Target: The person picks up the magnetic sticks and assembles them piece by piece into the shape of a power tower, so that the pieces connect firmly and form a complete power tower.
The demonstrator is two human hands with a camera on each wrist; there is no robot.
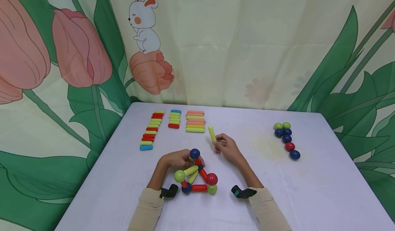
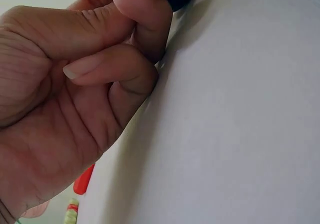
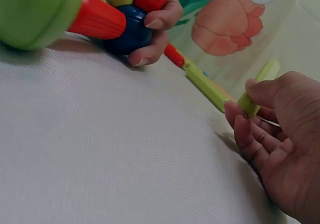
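Observation:
In the head view my right hand (image 1: 228, 149) pinches a yellow-green rod (image 1: 212, 134) near its lower end, off the table. The right wrist view shows the same rod (image 3: 260, 87) between thumb and fingers. My left hand (image 1: 179, 159) grips the far corner of a ball-and-rod frame (image 1: 199, 188) made of red and yellow-green rods joined by coloured balls. Its fingers curl about a dark blue ball (image 3: 131, 32) at that corner, seen from the right wrist. Another blue ball (image 1: 195, 153) tops a red rod there. In the left wrist view the fingers (image 2: 115, 67) are bent and the frame is mostly cropped out.
Rows of red, yellow-green and blue rods (image 1: 152, 129) lie at the back left. Beside them are a short stack of rods (image 1: 174, 118) and a stack with orange rods (image 1: 195, 122). Several loose balls (image 1: 287, 139) sit at the right. A printed curtain (image 1: 216, 45) hangs behind the table.

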